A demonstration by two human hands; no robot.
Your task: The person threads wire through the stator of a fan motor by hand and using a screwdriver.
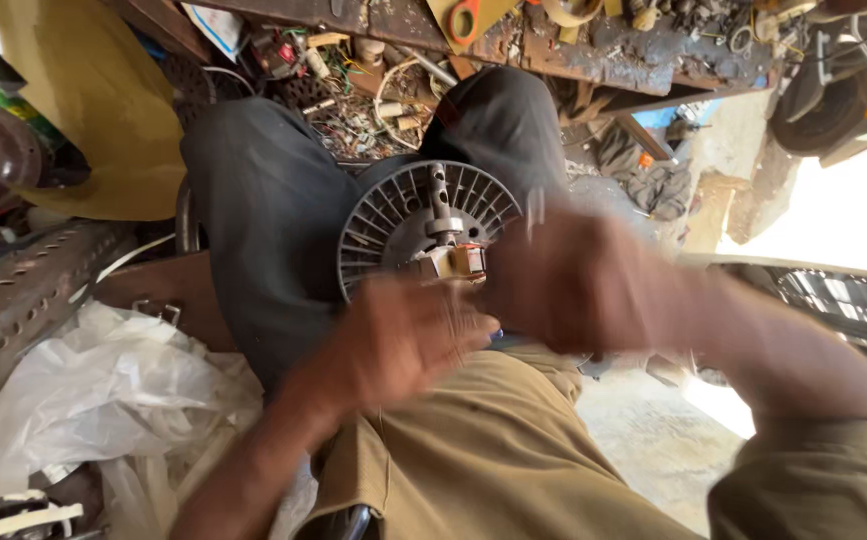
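A grey round fan grille (393, 215) with a small motor with copper windings (456, 260) at its middle rests on my lap, against my dark trousers (273, 220). My left hand (403, 335) is blurred and lies just below the motor, fingers curled near the grille's lower edge. Also blurred, my right hand (573, 285) grips the grille's right side next to the motor. Both hands hide the grille's lower part. Whether the left hand truly holds the grille is unclear.
A cluttered wooden workbench (593, 50) with tools and wires runs along the top. White plastic bags (113, 390) lie at lower left, beside a perforated metal bar (23, 290). A yellow sheet (103, 110) hangs upper left. Another grille (843, 300) lies at the right.
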